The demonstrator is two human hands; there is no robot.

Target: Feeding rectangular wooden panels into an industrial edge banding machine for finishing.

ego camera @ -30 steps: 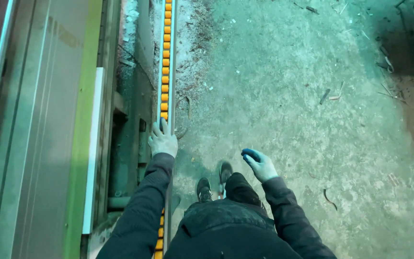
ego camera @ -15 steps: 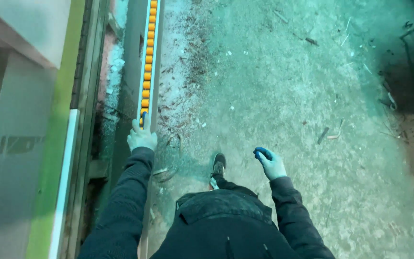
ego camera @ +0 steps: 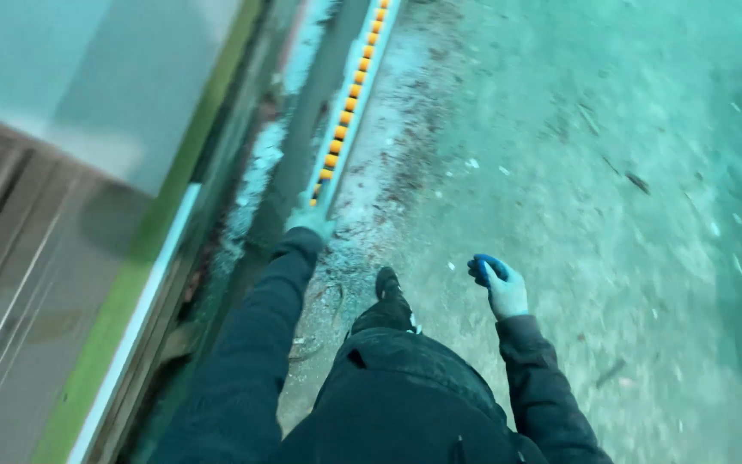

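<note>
I look down at my own body in a dark jacket and at one dark shoe on a dusty concrete floor. My left hand, in a pale glove, rests on a long metal rail with a row of orange rollers running away from me. My right hand, in a pale glove with blue fingertips, hangs at my side with the fingers curled; nothing shows in it.
A long machine with a green edge strip and grey metal panels runs along the left. Sawdust and chips lie beside the rail. Scattered debris dots the floor on the right.
The view has swung and tilted, so the rail now runs diagonally up to the right. My left hand has slid forward along the rail as I step ahead; my right hand stays at my side.
</note>
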